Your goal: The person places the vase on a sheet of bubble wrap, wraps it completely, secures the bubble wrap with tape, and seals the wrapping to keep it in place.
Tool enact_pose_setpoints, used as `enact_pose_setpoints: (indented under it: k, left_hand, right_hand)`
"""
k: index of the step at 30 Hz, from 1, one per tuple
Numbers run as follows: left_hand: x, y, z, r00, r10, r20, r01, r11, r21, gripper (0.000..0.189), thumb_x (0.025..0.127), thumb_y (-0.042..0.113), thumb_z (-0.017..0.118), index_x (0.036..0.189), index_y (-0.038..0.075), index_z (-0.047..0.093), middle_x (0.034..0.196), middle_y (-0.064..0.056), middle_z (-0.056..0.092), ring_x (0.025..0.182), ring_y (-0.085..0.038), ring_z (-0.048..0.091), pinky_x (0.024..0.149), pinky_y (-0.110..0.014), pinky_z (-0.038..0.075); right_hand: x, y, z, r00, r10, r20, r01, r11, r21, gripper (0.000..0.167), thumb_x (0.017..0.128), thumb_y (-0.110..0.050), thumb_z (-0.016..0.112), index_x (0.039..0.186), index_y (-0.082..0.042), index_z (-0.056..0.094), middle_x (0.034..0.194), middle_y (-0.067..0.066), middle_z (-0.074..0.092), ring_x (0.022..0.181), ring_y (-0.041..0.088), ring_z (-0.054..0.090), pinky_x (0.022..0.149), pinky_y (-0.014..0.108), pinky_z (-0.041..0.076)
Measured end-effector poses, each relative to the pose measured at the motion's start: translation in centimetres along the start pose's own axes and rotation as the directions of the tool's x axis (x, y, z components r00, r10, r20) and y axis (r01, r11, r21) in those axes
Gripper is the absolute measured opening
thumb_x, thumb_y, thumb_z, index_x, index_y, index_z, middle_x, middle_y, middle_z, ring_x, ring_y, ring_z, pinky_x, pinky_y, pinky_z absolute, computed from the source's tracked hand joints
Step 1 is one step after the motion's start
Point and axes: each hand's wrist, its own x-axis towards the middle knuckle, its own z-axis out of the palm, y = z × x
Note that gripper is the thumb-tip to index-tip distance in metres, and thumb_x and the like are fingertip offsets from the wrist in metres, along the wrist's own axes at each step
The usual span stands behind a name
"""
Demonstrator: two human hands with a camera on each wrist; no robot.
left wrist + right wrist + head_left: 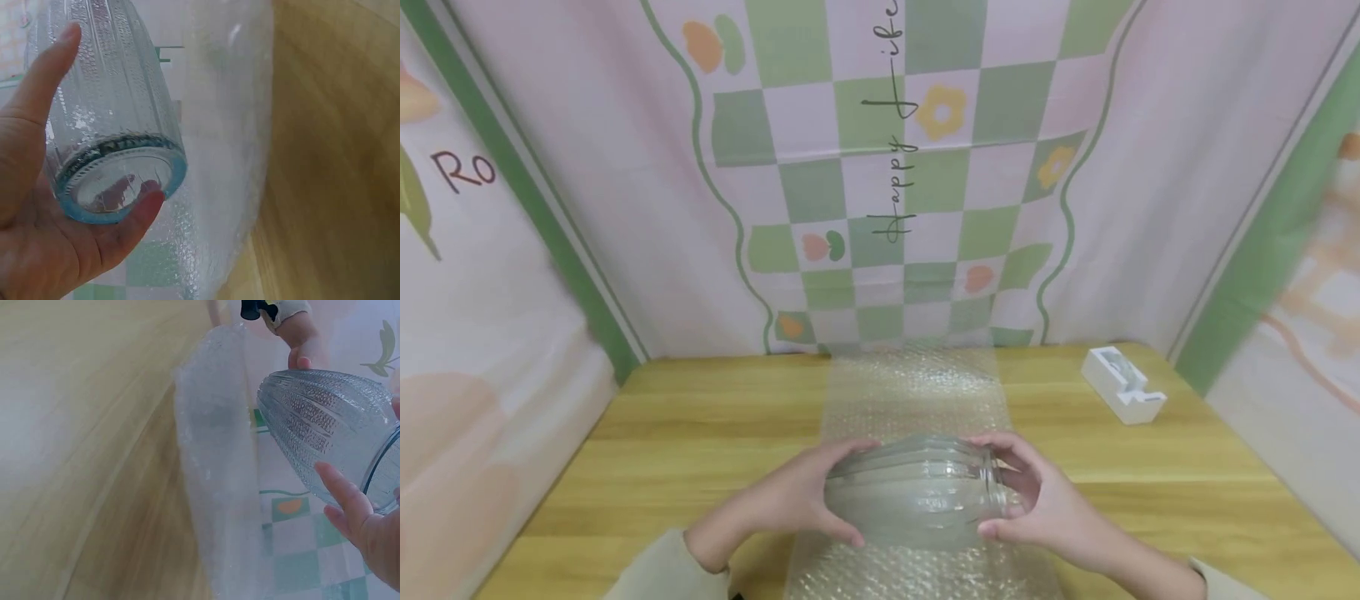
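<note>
A clear ribbed glass vase (917, 496) lies sideways between both hands, over a strip of bubble wrap (917, 575). My left hand (808, 492) grips its base end, thumb on the near side and fingers on the far side. The thick round bottom of the vase shows in the left wrist view, with the left hand (56, 231) around it. At the mouth end, my right hand (1045, 508) holds the vase near its rim. From the right wrist, the vase (325, 419) appears raised above the bubble wrap (215, 444).
A white tape dispenser (1123, 385) stands at the back right of the wooden table (715, 417). Behind the table hangs a green-and-white checked cloth (880, 183), and the bubble wrap reaches back to it. Printed cloths flank both sides.
</note>
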Motion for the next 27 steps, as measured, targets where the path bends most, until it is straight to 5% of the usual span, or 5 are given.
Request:
enact_pose_setpoints:
  k: [12, 27]
  left_hand:
    - [-0.1, 0.6, 2.1, 0.998, -0.04, -0.039, 0.043, 0.997, 0.065, 0.108, 0.066, 0.05, 0.093, 0.153, 0.008, 0.044, 0.154, -0.004, 0.047, 0.14, -0.027, 0.046, 0.116, -0.048, 0.037]
    - [0.5, 0.9, 3.6, 0.996, -0.078, -0.037, 0.084, 0.976, 0.2, 0.103, 0.066, 0.051, 0.094, 0.15, 0.01, 0.049, 0.144, -0.002, 0.056, 0.13, -0.021, 0.054, 0.111, -0.04, 0.044]
  right_hand:
    - [-0.6, 1.6, -2.0, 0.988, -0.055, 0.147, 0.042, 0.995, 0.093, 0.078, 0.083, 0.019, 0.071, 0.149, -0.002, 0.036, 0.153, -0.003, 0.041, 0.13, 0.014, 0.053, 0.088, 0.046, 0.059]
    - [-1.3, 3.4, -2.9, 0.974, 0.03, 0.227, -0.045, 0.997, 0.064, 0.078, 0.083, 0.015, 0.073, 0.147, -0.004, 0.034, 0.149, -0.004, 0.038, 0.128, 0.012, 0.054, 0.087, 0.05, 0.059]
